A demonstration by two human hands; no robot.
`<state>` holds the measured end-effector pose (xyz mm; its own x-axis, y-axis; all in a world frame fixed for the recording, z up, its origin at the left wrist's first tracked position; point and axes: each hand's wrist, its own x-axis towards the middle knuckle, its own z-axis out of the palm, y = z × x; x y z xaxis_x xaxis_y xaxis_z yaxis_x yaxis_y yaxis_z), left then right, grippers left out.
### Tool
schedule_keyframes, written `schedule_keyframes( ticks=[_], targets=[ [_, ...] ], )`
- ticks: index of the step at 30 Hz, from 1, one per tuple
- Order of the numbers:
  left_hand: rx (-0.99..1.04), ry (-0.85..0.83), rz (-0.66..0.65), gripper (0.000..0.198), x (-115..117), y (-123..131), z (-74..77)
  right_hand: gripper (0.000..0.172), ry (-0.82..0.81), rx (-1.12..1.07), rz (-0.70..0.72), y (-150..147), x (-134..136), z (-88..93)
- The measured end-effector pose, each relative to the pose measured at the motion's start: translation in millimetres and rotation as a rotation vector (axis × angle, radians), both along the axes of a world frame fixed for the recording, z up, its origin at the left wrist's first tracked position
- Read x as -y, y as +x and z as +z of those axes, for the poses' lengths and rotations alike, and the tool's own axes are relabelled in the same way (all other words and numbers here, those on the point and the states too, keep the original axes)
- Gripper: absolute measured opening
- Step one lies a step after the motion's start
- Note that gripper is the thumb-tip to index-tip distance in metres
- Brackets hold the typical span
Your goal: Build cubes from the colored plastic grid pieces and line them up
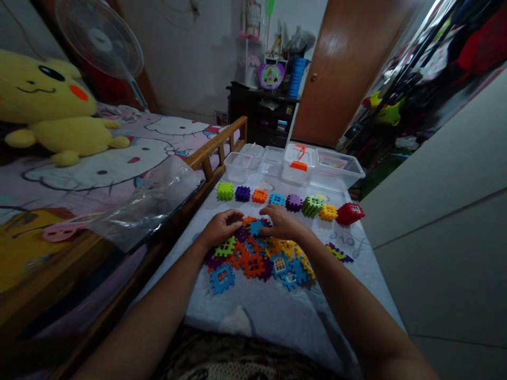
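Note:
A loose pile of flat plastic interlocking tiles lies on the cloth-covered table in front of me, with orange tiles (pixel 253 264), yellow tiles (pixel 283 247) and blue tiles (pixel 222 278) among them. Over the pile's far left edge is my left hand (pixel 219 228), its fingers curved and thumb apart, close to a lime green tile (pixel 225 246). My right hand (pixel 283 224) reaches in from the other side with fingers and thumb apart. Its fingertips are at a blue tile (pixel 256 227) on top of the pile; whether they touch it I cannot tell.
Sorted tile stacks by colour, from a lime stack (pixel 225 191) to a red stack (pixel 350 213), form a row beyond the pile. Clear plastic containers (pixel 336 166) stand behind. A wooden bed rail (pixel 217 142) borders the left side; a white cabinet (pixel 447 211) borders the right.

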<state>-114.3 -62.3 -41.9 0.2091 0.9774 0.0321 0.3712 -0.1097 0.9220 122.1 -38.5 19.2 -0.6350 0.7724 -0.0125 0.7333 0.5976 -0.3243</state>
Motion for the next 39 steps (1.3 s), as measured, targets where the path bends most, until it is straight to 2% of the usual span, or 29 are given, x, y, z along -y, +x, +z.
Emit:
schedule_keyframes(
  ticks=[2,8,15,21,25,29,34,39],
  targets=[
    [0.017,0.001,-0.002,0.046,0,0,-1.6,0.052,0.002,0.010,0.005,-5,9,-6.2],
    [0.030,-0.007,0.013,0.044,-1,-1,-4.3,0.043,0.047,-0.025,-0.044,-2,17,-12.6],
    [-0.007,-0.013,-0.024,0.038,0,-1,-0.2,0.040,0.061,-0.089,-0.254,55,26,-9.1],
    [-0.063,0.117,-0.023,0.035,-1,1,3.6,0.036,0.041,-0.051,-0.389,94,35,-21.7],
    [-0.057,0.064,-0.043,0.038,-1,0,1.5,0.029,0.029,-0.064,-0.401,99,38,-29.3],
    [-0.057,-0.002,-0.027,0.043,0,-1,-1.4,0.024,0.039,-0.194,-0.386,98,41,-30.5],
    [-0.051,-0.026,-0.013,0.045,0,-1,-2.4,0.012,-0.080,-0.306,-0.338,104,44,-28.1],
    [-0.038,-0.022,-0.009,0.044,0,-1,-2.0,0.015,-0.101,-0.276,-0.371,118,42,-21.9]
  ],
)
